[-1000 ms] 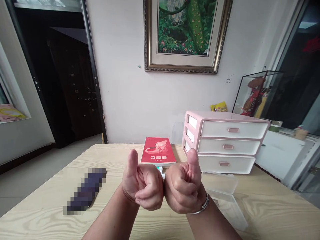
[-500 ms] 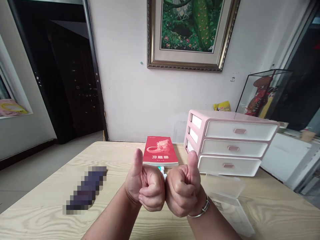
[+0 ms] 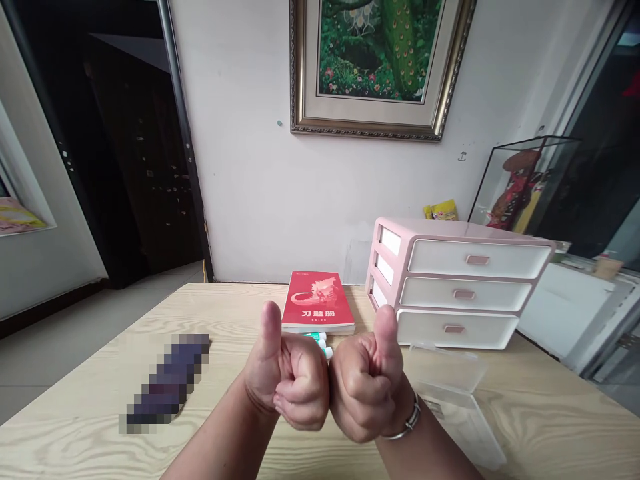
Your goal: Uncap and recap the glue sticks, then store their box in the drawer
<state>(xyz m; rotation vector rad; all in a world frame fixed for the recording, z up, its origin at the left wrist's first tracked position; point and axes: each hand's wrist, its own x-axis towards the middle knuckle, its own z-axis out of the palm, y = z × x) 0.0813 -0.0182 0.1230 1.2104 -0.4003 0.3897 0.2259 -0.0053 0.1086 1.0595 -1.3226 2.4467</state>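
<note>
My left hand (image 3: 295, 377) and my right hand (image 3: 367, 380) are held up over the table, both in fists with the thumbs pointing up. Their knuckles touch in the middle. No object shows in either fist. A bracelet (image 3: 411, 420) circles my right wrist. Behind the hands lies a red book (image 3: 320, 300) with a pale dragon-like figure on its cover. White and green tubes (image 3: 320, 337) lie in front of the book, partly hidden by my hands. To the right of my right hand stands a clear plastic box (image 3: 473, 423) with its lid raised.
A pink and white drawer unit (image 3: 465, 293) stands at the back right of the wooden table (image 3: 75, 427). A dark, pixelated item (image 3: 167, 380) lies at the left. Behind are a wall with a framed picture (image 3: 370, 127), a dark doorway (image 3: 135, 147) and a glass case (image 3: 520, 180).
Both fists keep the same thumbs-up pose, knuckles together, slightly lower in view. The whole scene has shifted a little left, and more of the tubes shows.
</note>
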